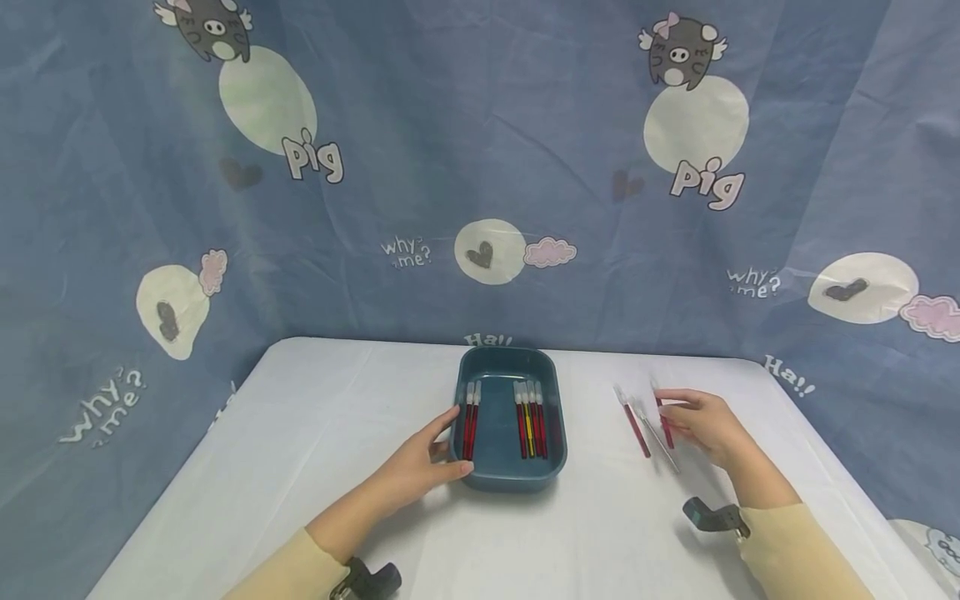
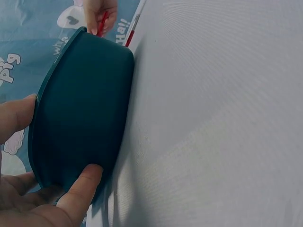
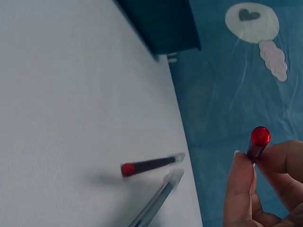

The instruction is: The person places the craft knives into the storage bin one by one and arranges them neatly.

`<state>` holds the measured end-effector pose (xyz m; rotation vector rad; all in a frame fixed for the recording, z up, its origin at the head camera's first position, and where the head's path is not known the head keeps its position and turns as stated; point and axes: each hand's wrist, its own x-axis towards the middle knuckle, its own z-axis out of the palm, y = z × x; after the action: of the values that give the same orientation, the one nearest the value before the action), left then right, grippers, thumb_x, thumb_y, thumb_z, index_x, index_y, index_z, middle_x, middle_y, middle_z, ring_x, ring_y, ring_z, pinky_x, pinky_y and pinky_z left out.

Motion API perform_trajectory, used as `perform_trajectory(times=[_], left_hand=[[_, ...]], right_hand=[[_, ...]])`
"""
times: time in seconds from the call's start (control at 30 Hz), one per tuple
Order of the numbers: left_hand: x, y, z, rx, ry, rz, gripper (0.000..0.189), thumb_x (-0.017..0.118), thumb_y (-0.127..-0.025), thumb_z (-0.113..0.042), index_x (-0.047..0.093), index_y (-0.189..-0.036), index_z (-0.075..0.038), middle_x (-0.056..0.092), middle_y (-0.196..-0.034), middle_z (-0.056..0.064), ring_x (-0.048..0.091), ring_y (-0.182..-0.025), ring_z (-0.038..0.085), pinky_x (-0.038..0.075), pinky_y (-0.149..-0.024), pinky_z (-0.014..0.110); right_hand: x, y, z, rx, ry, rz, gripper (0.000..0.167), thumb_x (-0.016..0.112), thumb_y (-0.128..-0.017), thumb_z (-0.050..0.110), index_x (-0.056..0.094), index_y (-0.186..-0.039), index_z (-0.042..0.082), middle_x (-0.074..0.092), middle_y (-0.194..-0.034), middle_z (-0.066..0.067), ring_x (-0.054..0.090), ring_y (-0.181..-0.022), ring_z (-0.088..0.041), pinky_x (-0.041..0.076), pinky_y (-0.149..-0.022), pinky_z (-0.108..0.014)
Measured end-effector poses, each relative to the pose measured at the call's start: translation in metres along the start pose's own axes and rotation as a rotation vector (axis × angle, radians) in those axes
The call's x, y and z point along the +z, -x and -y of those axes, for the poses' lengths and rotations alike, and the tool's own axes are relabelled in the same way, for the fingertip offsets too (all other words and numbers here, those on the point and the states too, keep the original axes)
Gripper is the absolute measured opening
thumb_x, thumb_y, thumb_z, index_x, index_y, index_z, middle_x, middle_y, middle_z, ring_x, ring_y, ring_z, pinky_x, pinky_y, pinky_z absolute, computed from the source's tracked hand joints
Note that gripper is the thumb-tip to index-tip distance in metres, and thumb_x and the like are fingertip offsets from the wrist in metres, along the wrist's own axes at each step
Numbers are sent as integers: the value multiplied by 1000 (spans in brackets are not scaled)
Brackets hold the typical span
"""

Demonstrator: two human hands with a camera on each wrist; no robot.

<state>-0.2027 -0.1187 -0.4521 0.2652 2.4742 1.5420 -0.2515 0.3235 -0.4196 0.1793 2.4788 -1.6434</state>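
Observation:
My left hand holds the near left corner of a dark teal tray, thumb at the front and a finger along the left side. Two red craft knives with clear caps lie at the tray's left; several more, one of them yellow, lie side by side at its right. To the right of the tray, my right hand pinches a red craft knife between thumb and fingers. Beside it on the table are another red craft knife and a silver one.
A white cloth covers the table. Behind it hangs a blue printed curtain that meets the table's back edge. A dark wrist camera sits at the right sleeve, another at the left.

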Motion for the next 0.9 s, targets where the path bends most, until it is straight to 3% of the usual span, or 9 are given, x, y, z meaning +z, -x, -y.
perform_trajectory(times=[0.13,0.4,0.9], left_hand=[[0,0,-1,-1,8,1,91,81,-85,-33,29,-159,-23,28,-163,10,43,-137,44,39,-105,65],[1,3,-5,0,24,-2,91,82,-85,-32,30,-159,-23,29,-162,11,44,-137,44,39,-104,65],[0,3,-5,-2,20,4,90,81,-86,-32,29,-159,-25,29,-163,10,45,-137,43,41,-104,63]], right_hand=[[5,5,8,-41,-46,24,51,65,-97,12,49,-142,-6,60,-129,-24,66,-96,-10,57,-81,-24],[20,12,24,-97,-205,40,39,65,-97,5,59,-134,-4,67,-102,1,68,-93,-9,58,-81,-24],[54,20,51,-122,-327,58,41,66,-95,2,57,-134,-6,65,-105,-6,68,-90,-11,58,-83,-26]])
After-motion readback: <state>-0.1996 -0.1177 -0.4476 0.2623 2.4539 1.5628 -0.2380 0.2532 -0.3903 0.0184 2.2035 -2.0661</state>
